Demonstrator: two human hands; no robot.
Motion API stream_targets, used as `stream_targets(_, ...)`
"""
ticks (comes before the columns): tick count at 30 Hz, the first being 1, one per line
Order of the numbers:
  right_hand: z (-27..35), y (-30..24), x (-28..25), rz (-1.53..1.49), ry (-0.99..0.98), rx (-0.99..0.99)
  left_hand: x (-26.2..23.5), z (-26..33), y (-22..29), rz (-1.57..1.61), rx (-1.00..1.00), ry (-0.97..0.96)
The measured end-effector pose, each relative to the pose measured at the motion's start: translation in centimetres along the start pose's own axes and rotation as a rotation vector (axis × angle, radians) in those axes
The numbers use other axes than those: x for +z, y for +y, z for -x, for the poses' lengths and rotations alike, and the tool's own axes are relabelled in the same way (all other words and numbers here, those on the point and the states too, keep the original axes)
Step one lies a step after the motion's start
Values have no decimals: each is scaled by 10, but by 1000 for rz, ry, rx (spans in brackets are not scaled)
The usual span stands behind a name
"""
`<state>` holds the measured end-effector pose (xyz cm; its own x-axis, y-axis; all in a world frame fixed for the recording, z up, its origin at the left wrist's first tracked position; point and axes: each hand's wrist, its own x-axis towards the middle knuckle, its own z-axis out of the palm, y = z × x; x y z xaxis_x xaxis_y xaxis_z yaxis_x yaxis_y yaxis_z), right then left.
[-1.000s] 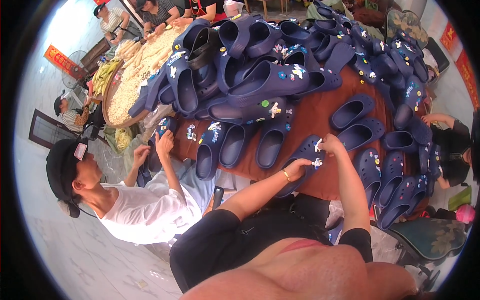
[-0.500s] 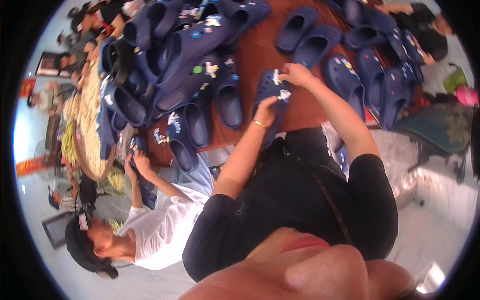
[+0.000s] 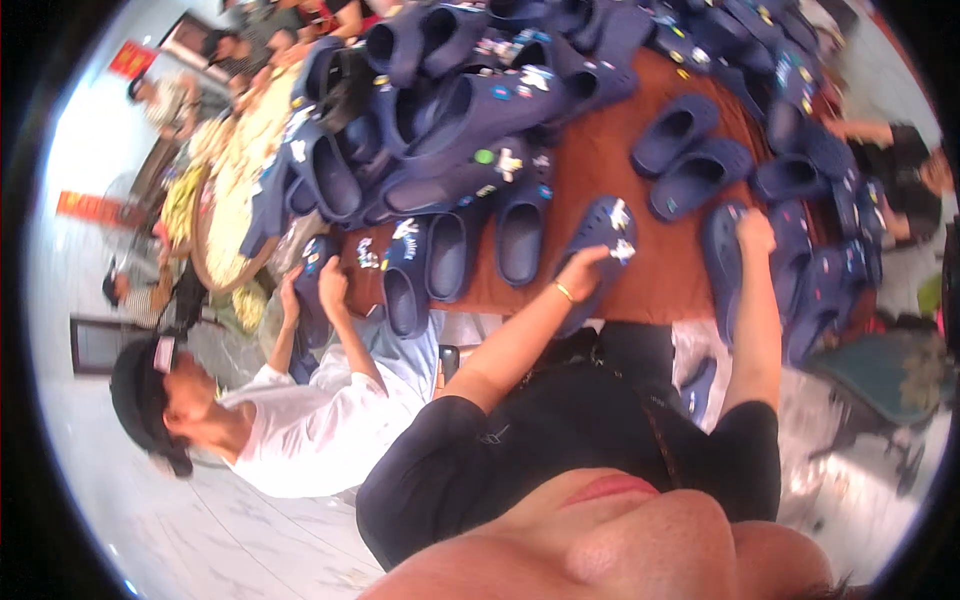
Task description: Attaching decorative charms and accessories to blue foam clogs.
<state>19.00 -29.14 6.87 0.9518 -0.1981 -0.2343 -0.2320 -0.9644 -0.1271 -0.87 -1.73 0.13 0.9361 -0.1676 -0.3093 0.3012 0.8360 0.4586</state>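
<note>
Clog point(image 3: 594, 225) gripped in your left hand point(image 3: 583, 270) slants away rightward; your right hand point(image 3: 757, 232), grip unclear, overlaps a second clog point(image 3: 722, 250) at its toe, heel toward you.

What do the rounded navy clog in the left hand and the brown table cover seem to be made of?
The navy clog in the left hand looks like matte moulded foam or rubber: even colour, no visible stitching. The brown table cover may be cloth, given its soft, dull surface, but blur leaves plastic sheeting possible.

Left hand point(image 3: 584, 270) grips, right hand point(image 3: 757, 232) extends forward.
</note>
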Motion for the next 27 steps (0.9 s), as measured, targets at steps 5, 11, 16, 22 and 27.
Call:
stream_targets(5,11,-29,-19,90,3,84,-5,3,3,-44,28,15)
stream_targets(11,6,-29,-20,77,-2,112,17,2,0,-22,-46,16)
stream_targets(16,-9,-15,5,186,211,-15,19,3,1,-16,-62,-49)
stream_targets(22,1,-20,10,63,298,-160,15,4,1,-8,-38,-62)
stream_targets(27,-6,-35,13,-448,239,-456,10,-2,-4,3,-45,-113)
